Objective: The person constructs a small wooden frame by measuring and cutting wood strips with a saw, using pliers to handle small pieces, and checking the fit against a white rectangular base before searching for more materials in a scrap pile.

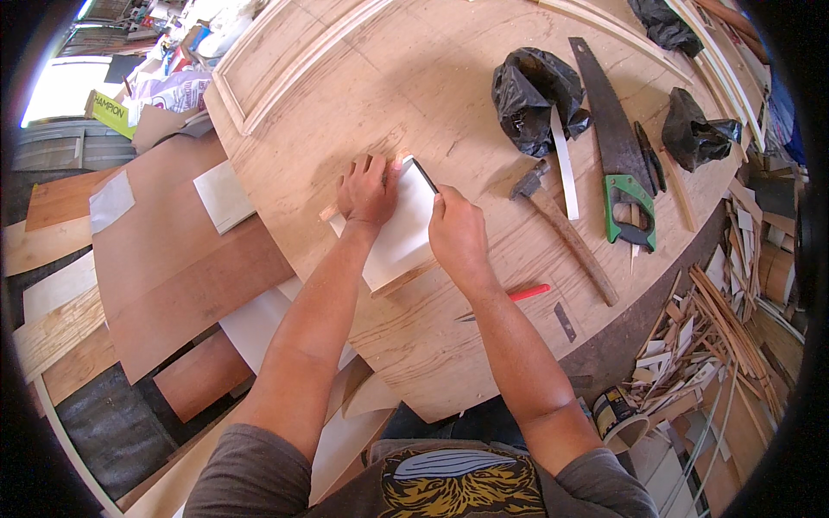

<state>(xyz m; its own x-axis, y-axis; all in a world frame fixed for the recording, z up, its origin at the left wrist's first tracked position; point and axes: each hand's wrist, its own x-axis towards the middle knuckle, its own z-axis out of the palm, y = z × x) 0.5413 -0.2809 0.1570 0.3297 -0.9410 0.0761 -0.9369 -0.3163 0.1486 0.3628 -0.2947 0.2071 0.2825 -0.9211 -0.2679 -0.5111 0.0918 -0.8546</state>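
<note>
A small white-faced wooden piece (pixel 399 226) with bare wood along its edges lies on the plywood tabletop (pixel 414 363) in front of me. My left hand (pixel 368 190) presses down on its far left part, fingers spread and the thumb near the far corner. Closed around a slim black tool (pixel 425 175), my right hand (pixel 458 231) is at the piece's right edge. The tool's tip reaches toward the far corner beside my left thumb. Most of it is hidden in my fist, so its exact kind does not show.
To the right lie a wooden-handled hammer (pixel 570 233), a white strip (pixel 565 164), a green-handled handsaw (pixel 615 129) and black plastic bags (pixel 531 99). A red-handled tool (pixel 528 293) is beside my right forearm. A wooden frame (pixel 233 95) is far left; wood scraps (pixel 691 345) cover the floor.
</note>
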